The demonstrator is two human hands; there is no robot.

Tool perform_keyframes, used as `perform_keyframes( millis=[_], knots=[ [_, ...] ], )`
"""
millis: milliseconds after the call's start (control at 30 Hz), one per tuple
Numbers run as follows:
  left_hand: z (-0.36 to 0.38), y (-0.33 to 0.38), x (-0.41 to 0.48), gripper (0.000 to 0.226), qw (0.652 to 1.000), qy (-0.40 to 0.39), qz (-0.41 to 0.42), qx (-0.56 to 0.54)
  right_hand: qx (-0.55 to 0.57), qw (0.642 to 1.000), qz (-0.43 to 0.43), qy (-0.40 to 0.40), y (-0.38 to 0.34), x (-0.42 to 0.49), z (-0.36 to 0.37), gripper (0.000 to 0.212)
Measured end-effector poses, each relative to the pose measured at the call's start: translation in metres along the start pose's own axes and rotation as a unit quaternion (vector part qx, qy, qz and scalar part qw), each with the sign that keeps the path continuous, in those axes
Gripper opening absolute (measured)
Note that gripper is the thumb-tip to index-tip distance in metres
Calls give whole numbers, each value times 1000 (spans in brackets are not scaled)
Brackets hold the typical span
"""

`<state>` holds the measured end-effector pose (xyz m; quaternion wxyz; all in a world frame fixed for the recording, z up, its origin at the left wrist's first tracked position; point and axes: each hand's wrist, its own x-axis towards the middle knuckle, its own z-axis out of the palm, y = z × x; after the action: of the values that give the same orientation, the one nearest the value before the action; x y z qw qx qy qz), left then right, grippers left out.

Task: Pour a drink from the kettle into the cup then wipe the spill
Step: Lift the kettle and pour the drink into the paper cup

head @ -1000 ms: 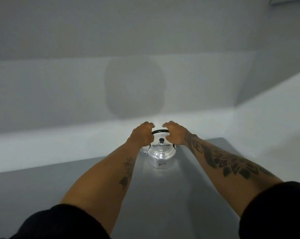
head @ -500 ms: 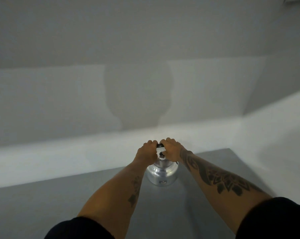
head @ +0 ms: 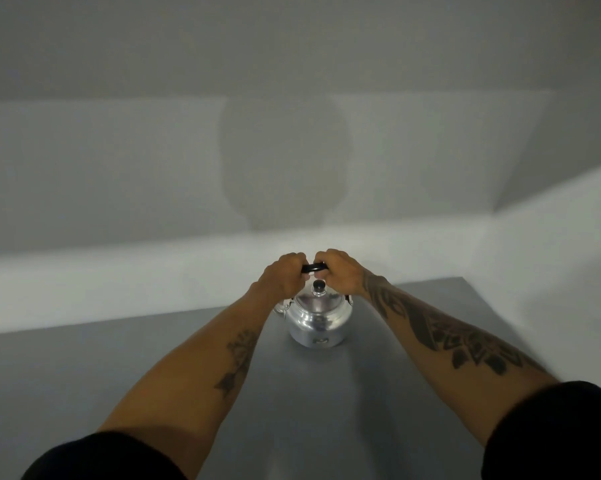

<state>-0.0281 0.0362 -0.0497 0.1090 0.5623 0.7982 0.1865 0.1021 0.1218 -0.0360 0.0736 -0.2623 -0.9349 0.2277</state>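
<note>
My left hand (head: 282, 279) and right hand (head: 340, 273) are both curled tight around the black arched handle (head: 313, 267) of the shiny round silver metal kettle (head: 318, 322), knuckles nearly meeting. Its lid's black knob (head: 319, 289) sits just beneath my fingers. The kettle stands upright near the far end of the plain grey table (head: 119, 368), spout on my left.
</note>
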Motion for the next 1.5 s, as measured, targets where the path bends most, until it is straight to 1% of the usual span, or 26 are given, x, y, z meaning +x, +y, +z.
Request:
perform_keyframes(
  millis=[167, 400, 500, 567, 700, 833, 933, 967, 1033, 1133, 1200, 1300, 1400, 1500],
  knots=[
    [-48, -5, -35, 15, 999, -40, 7, -19, -2, 999, -32, 27, -40, -16, -9, 13],
    [-94, -31, -107, 26, 997, -27, 11, -72, 51, 994, -84, 48, -99, -41, -4, 13],
    [-108, -57, -141, 36, 990, -29, -16, -140, 72, 992, -91, 39, -121, -49, 4, 13],
    [-114, -84, -169, 44, 987, -36, -40, -154, 74, 992, -99, 26, -137, -54, 11, 14],
    [-120, -141, -226, 69, 988, -96, -88, -78, 86, 990, -108, -3, -170, -65, 24, 18],
    [-121, -189, -280, 100, 973, -179, -142, -38, 88, 988, -122, -27, -202, -75, 38, 22],
    [-116, -217, -314, 136, 958, -233, -168, -16, 83, 986, -137, -44, -225, -83, 48, 27],
    [-113, -226, -324, 141, 954, -243, -176, -10, 79, 986, -142, -49, -233, -86, 51, 28],
    [-104, -240, -342, 137, 951, -247, -186, -12, 61, 985, -149, -58, -248, -92, 58, 30],
    [-88, -252, -366, 135, 957, -217, -188, -33, 26, 985, -153, -71, -268, -96, 69, 33],
    [-73, -256, -378, 129, 966, -172, -181, -63, 9, 985, -155, -80, -278, -98, 76, 34],
    [-47, -259, -388, 108, 980, -72, -159, -93, -10, 983, -155, -95, -293, -101, 85, 34],
    [-30, -258, -394, 87, 976, 16, -172, -135, -29, 980, -156, -117, -308, -102, 94, 34],
    [-23, -257, -398, 78, 968, 55, -179, -164, -50, 977, -162, -131, -320, -105, 102, 34]
  ],
)
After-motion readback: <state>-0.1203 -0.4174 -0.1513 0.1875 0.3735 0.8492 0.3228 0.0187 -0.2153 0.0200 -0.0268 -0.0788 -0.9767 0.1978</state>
